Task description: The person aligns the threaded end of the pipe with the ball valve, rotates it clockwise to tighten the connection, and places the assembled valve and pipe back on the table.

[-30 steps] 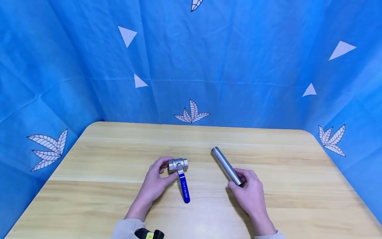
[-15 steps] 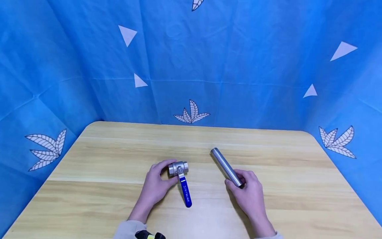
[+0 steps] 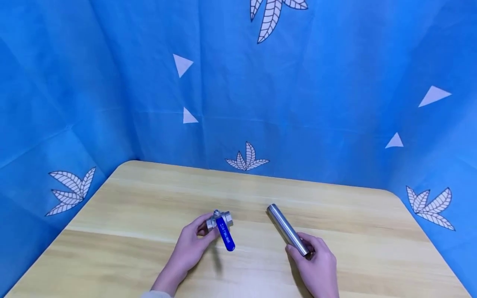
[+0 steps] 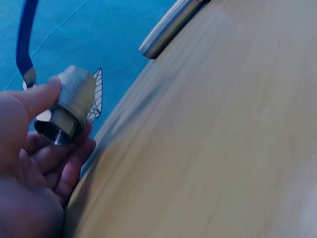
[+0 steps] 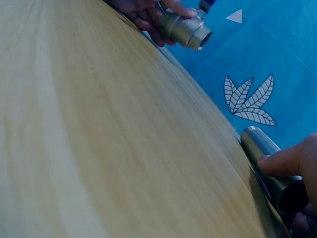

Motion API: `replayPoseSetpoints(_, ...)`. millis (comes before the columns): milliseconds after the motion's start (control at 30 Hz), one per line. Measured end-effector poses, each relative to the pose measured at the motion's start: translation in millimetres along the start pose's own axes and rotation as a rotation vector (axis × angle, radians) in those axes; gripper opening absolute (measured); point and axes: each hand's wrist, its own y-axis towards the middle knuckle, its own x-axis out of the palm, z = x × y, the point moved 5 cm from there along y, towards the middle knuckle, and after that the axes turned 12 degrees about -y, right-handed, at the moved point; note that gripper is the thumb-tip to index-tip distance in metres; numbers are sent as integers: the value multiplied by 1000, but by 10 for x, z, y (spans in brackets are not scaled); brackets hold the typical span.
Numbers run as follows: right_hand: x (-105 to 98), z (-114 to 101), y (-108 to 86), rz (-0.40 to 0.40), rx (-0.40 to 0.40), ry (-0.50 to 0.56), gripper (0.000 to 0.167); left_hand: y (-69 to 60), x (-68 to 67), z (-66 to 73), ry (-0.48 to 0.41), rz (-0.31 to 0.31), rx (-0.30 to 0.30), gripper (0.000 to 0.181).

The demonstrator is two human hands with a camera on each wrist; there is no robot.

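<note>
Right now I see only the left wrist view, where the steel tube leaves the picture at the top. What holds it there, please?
Observer: The person's right hand grips the steel tube by the end nearer the person.
Operator: Thank you. The blue handle of the valve is also cut off; where does its tip point?
Observer: In the head view, toward the person, slanting a little to the right.
Operator: Is the tube hollow?
Observer: The right wrist view shows an open mouth at its held end.

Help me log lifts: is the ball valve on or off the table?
Off: the left hand holds the ball valve above the table; its blue handle stands apart from its shadow.
</note>
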Motion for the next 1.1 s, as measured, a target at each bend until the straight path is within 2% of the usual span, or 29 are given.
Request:
replayPoseSetpoints(133, -52, -54, 118, 25, -18, 16, 40, 101, 10, 122, -25, -28, 38, 52)
replayPoseSetpoints(233, -63, -134, 222, 29, -33, 32, 40, 175, -18, 226, -5, -31, 67, 49)
replayPoseSetpoints(333, -56, -178, 259, 34, -43, 44, 40, 193, -48, 266, 18, -35, 73, 48)
replayPoseSetpoints(467, -48, -157, 222, 20, -34, 36, 40, 169, -47, 237, 16, -27, 45, 48)
replayPoseSetpoints(667, -28, -91, 127, 21, -8, 44, 36, 104, -58, 132, -81, -16, -17, 54)
replayPoseSetpoints(733, -21, -59, 108, 20, 25, 107, 34, 89, -70, 103, -117, -12, -37, 54)
replayPoseSetpoints(933, 37, 35, 39, -90, 207, 486, 35, 39, -122, 12, -253, 1, -103, 49)
replayPoseSetpoints(1100, 37, 63, -10, -160, 291, 686, 33, 22, -68, -51, -495, -95, -159, 58)
